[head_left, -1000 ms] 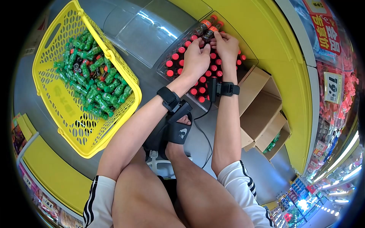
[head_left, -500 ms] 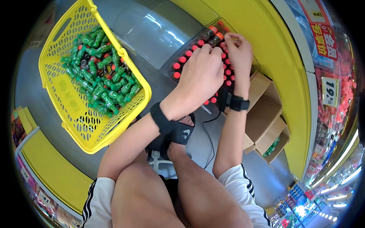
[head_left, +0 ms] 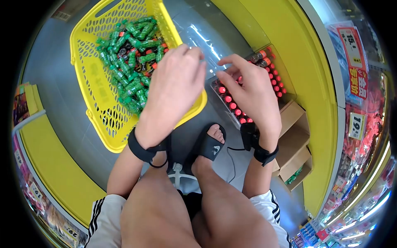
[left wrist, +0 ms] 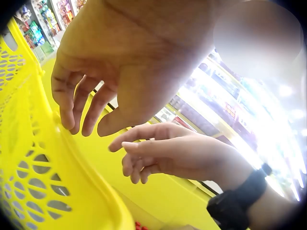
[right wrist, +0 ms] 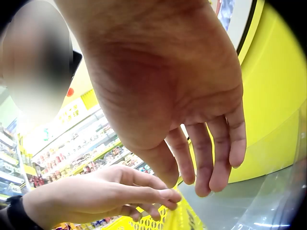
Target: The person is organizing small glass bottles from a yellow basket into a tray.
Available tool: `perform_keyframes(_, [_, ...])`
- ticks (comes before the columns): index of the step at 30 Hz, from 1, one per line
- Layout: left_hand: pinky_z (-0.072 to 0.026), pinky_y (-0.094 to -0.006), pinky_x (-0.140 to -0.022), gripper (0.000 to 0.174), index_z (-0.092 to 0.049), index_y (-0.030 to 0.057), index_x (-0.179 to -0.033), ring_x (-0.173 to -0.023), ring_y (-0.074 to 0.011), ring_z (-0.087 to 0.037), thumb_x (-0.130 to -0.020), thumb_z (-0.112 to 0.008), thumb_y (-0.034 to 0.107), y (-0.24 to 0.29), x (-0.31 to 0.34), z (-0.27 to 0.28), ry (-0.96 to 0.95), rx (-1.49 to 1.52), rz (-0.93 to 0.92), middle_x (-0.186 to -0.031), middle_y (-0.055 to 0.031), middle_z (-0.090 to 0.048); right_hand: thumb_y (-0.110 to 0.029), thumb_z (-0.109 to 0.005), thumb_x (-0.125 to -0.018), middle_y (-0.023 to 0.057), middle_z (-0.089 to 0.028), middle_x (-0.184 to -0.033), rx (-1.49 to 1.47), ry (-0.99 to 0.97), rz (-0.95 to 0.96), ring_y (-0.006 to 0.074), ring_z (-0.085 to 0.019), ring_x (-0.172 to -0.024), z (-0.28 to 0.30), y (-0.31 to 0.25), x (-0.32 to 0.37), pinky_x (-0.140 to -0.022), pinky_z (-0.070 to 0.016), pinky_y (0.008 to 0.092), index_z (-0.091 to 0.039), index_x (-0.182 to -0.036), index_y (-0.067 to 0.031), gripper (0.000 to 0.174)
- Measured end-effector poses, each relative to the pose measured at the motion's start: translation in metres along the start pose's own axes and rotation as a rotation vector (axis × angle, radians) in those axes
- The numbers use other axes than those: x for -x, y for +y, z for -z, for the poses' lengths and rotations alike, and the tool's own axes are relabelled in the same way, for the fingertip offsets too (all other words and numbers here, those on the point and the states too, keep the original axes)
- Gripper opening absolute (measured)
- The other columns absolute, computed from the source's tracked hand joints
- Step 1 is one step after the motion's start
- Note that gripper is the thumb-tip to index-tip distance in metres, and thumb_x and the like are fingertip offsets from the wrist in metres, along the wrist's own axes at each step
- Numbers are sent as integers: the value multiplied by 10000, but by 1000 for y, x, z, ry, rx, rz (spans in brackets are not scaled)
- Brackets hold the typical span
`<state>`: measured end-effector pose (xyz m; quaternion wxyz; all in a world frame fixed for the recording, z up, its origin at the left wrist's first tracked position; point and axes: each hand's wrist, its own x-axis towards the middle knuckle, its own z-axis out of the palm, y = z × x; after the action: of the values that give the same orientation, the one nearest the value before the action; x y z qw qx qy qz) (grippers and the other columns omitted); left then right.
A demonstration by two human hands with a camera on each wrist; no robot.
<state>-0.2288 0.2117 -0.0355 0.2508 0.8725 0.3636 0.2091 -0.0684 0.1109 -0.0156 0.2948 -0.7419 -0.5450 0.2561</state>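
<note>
My left hand (head_left: 175,78) is over the right rim of a yellow basket (head_left: 97,91), its fingers loosely bent. That basket holds many small green-wrapped bottles (head_left: 132,66), with some dark, red-capped ones among them. To its right, my right hand (head_left: 258,93) hovers over the near edge of a clear plastic bin (head_left: 223,106), thumb and fingers spread apart. Upright dark bottles with red caps (head_left: 275,76) fill much of the bin, and two lie on their sides at its far end. In the left wrist view, nothing shows between the fingers of the left hand (left wrist: 120,67) or the right hand (left wrist: 177,153).
Open cardboard boxes (head_left: 294,136) stand right of the bin, one with green bottles inside. A clear plastic container (head_left: 198,31) lies beyond the basket. Yellow shelf bases flank the floor on both sides. A sandalled foot (head_left: 211,142) and a black cable are near the bin.
Both hands have come back from the bottles in the bin. The left has moved left to the basket's rim, the right nearer the body. The view has turned left.
</note>
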Motion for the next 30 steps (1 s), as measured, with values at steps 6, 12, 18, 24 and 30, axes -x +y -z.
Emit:
perform_keyframes(6, [-568,-447,-760,142,-727,-6,-1041,-829,-349,-729,-987,-687,119,-51,-1,30,25,20,96,-998,-179,-732,-175,-752,-922,211,-723,-870,133,-45,143,430,-728,-837,-41,-45,-29,-737,-584,519,-660,-1000,20,229])
perform_keyframes(12, [-566,-443,-761,158,-732,-15,-1045,-836,-346,-726,-992,-667,118,-102,-4,37,92,4,120,-944,-186,-739,-192,-777,-893,263,-734,-888,306,-226,178,437,-748,-879,-64,-64,-75,-764,-613,518,-697,-996,34,261])
perform_keyframes(18, [-573,-511,-811,169,-750,-19,-1021,-913,-441,-729,-970,-645,103,-143,-12,21,-58,-15,253,-979,-247,-751,-147,-692,-912,257,-761,-952,506,-292,81,427,-770,-915,-106,-68,-122,-795,-629,492,-736,-969,16,178])
perform_keyframes(24, [-561,-557,-852,191,-732,-28,-969,-982,-483,-701,-954,-639,139,-181,-19,-10,-173,-39,341,-994,-287,-736,-135,-653,-900,257,-767,-959,672,-533,144,421,-772,-933,-137,-46,-137,-838,-622,501,-761,-999,9,205])
perform_keyframes(30, [-572,-552,-960,272,-715,-107,-1076,-1114,-519,-693,-873,-627,52,-199,-29,-23,-479,8,536,-1163,-363,-709,-154,-663,-885,259,-763,-1098,671,-749,85,423,-757,-1018,-163,-32,-150,-882,-613,501,-729,-1145,21,320])
